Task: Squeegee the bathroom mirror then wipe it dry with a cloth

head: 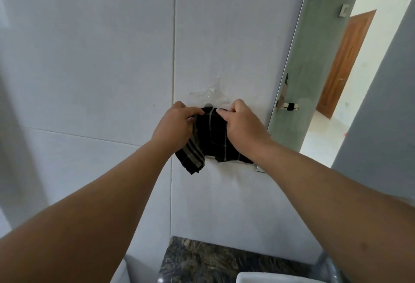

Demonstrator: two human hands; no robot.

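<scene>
Near edge, 6 o'clock: one dark speckled countertop (208, 262), one white basin (267, 278) cut off by the frame, faucet partly hidden behind the right forearm. Two bare forearms reach up to centre. One black plaid cloth (213, 139) against the tiled wall (89, 58), held at its top edge: left hand (175, 123) pinching the left corner, right hand (242, 123) pinching the right corner, lower part hanging loose. A small dark hook or peg behind the cloth top, hard to make out. One mirror (318, 69) at 3 o'clock, edge-on, just beside the cloth, reflecting one wooden door.
</scene>
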